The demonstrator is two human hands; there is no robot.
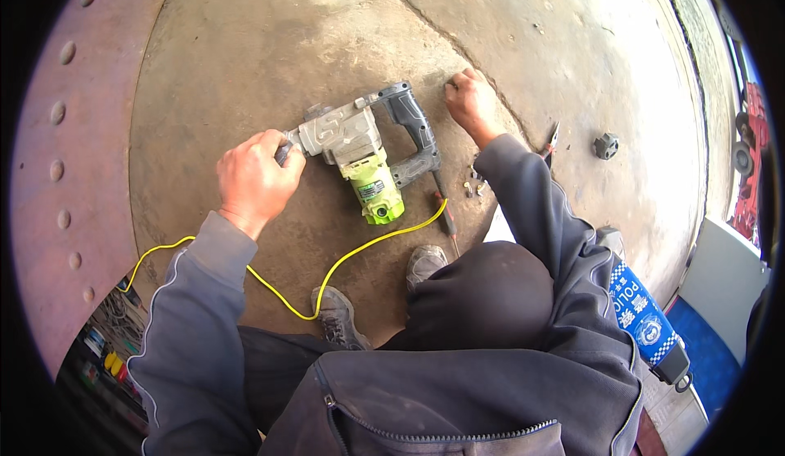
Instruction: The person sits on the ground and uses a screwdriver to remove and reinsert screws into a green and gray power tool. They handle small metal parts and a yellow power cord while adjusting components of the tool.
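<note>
Drill point(347, 137) lies near right grip point(473, 103), left grip point(258, 175) around its nose point(284, 153).

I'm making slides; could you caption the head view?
A grey-and-green power tool on concrete, left hand on its front end, right hand beside its handle.

Concrete floor point(245, 39): open passage lay along the far edge, past the power tool point(343, 133) | centre: power tool blocked the direct path between left hand point(258, 174) and right hand point(473, 104) | toward near edge: yellow cord point(360, 249) looped by a shoe point(339, 318) | toward right edge: pliers point(553, 139), dark faceted part point(606, 146) obstructed | left edge: riveted panel point(90, 129) bounded movement
</note>
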